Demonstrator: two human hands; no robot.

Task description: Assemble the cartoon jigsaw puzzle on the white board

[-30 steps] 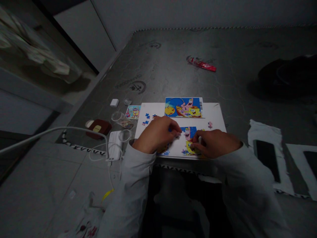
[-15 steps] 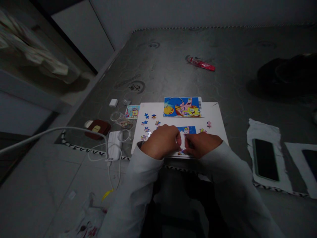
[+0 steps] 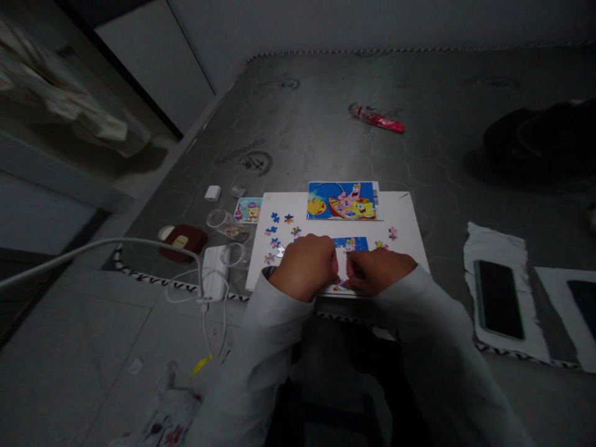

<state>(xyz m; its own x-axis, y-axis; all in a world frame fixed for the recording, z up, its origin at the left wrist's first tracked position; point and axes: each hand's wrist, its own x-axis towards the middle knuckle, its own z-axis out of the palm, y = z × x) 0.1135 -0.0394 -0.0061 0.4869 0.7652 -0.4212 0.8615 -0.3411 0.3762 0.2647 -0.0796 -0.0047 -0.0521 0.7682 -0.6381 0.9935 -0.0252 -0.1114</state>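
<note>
The part-made jigsaw puzzle (image 3: 350, 246) sits on a white board (image 3: 405, 223), right under both hands. Its pieces look thin, light and stiff, like card, so the edges are the best place to pinch. The left hand (image 3: 303, 267) and right hand (image 3: 379, 271) meet on it, fingers (image 3: 356, 268) curled low and close, but I cannot tell if they hold a piece. Loose pieces (image 3: 275, 231) lie to the left. A clear plastic cup (image 3: 220, 219) lies tipped on the mattress (image 3: 326, 124); what is inside is hard to see.

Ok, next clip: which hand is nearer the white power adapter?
Left. The left hand sits to the right of the white power adapter in this view; the right hand is farther off, past the left hand.
</note>
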